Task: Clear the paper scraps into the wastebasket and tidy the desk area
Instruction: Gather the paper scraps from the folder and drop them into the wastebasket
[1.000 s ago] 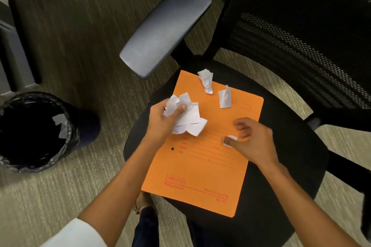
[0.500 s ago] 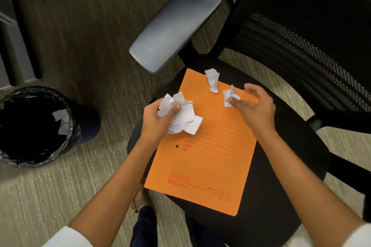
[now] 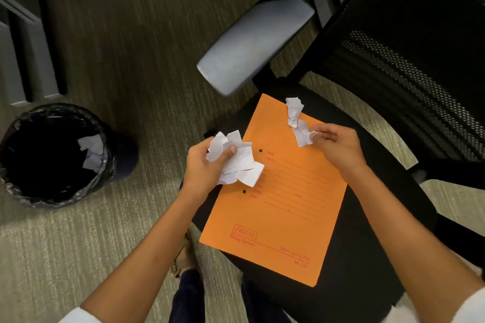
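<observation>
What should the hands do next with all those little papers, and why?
Probably the right hand, pinching one scrap, should pass it into the bunch of scraps that the left hand grips. One crumpled scrap lies loose on the orange folder, so that hand needs freeing before everything goes into the wastebasket.

open carpet [image 3: 147,65] between chair seat [image 3: 367,257] and wastebasket [image 3: 56,155], armrest [image 3: 256,42] overhanging, perhaps clear
</observation>
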Demonstrator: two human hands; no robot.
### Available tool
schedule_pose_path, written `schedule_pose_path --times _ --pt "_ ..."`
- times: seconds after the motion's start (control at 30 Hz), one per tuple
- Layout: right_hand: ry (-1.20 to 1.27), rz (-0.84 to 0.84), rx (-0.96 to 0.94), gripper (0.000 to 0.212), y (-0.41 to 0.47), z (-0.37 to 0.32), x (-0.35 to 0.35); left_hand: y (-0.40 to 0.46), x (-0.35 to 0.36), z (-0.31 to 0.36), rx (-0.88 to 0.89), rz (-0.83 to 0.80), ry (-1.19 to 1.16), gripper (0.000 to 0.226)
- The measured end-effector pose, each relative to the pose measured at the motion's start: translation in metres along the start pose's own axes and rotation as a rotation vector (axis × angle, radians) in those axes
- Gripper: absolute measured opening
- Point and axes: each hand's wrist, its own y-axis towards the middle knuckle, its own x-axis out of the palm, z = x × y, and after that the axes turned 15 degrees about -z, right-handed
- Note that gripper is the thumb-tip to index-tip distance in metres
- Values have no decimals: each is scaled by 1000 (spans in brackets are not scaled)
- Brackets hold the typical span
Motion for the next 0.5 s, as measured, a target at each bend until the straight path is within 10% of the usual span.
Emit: schedule_pose_path --times 0.3,0.5 --pt "-444 58 -149 12 4 -22 39 -7 -19 -5 -18 56 0 6" --pt "-328 105 -135 13 -10 -8 51 -19 -23 -11 -44 42 -20 6"
